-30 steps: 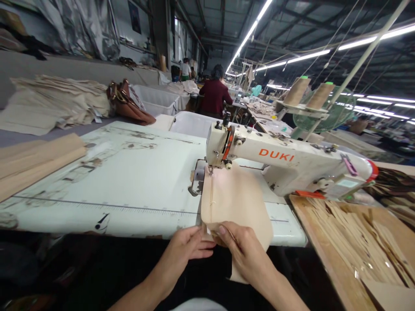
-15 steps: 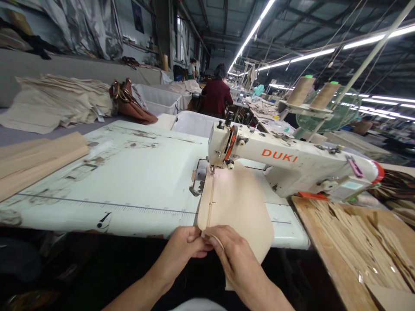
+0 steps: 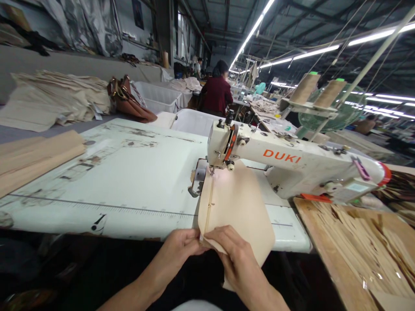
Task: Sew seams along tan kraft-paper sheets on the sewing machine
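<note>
A beige panel (image 3: 240,198) lies under the needle area of a white sewing machine (image 3: 253,144), its near end hanging over the table's front edge. Along its left side runs a zipper (image 3: 210,196) with a small metal pull. My left hand (image 3: 183,246) pinches the panel's near left corner, at the lower end of the zipper. Close beside it, my right hand (image 3: 235,250) grips the same edge, with a fold of the material between thumb and fingers. Both hands are closed, and the fingertips are partly hidden by the material.
The pale sewing table (image 3: 149,172) carries a printed ruler near its front edge. Beige pieces (image 3: 39,155) lie at left, near a brown handbag (image 3: 129,101). On the right, a wooden board (image 3: 324,242) holds several strips with zippers. A person (image 3: 217,93) sits farther back.
My fingers have shifted slightly at the panel's corner, and the fold under my right hand shows more. The panel stays under the needle area. The view has moved a little.
</note>
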Motion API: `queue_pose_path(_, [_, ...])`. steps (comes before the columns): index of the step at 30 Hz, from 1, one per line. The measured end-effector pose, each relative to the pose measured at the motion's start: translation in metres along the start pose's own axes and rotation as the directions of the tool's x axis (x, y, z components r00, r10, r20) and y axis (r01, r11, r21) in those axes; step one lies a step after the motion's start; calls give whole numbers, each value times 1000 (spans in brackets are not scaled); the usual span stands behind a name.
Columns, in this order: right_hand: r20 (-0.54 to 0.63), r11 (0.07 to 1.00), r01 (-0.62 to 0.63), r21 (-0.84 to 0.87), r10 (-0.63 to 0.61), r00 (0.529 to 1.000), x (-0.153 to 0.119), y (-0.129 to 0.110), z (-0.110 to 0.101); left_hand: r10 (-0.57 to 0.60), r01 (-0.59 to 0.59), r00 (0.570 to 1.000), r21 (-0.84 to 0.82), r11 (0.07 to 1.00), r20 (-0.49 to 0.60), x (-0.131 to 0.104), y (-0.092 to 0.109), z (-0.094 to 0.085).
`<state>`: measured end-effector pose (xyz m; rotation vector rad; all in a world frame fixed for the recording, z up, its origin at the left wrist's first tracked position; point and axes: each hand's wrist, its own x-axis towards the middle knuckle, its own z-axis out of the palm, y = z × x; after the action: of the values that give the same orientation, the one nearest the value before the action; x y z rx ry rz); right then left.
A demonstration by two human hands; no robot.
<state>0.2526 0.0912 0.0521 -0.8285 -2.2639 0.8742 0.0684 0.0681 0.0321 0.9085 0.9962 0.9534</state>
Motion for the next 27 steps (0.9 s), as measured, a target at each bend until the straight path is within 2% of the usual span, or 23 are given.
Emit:
queue_pose_path(8, [77,999,12,-35,-9,997,1,1,-8,-1,0,1000,24,1000,22,2,-3,0])
queue_pose_path(11, [85,999,-31,-42,34,996,0,2,-7,-5,5,999,6,1000,43,1,-1,1])
queue_pose_path(15, [25,995,-48,-88,51,998,-2,4,4,30,-28,998,-35,999,54,-3,3,4])
queue_pose_path(17, [-42,989,5,-150,-11,999,-4,9,12,52,-53,998,23,998,24,-5,4,5])
queue_pose_path(19, [-99,969,101,-226,-126,987,-4,15,18,78,-80,997,95,992,22,-5,6,7])
queue_pose_path(23, [-160,886,301,-353,-374,913,0,26,15,102,-120,990,196,973,101,-5,11,4])
queue_pose_path(25, [-173,852,342,-396,-435,884,2,29,9,76,-138,980,357,924,182,-6,16,-3])
queue_pose_path(27, [-174,821,345,-454,-462,870,5,32,5,30,-144,979,579,803,203,-2,22,-15])
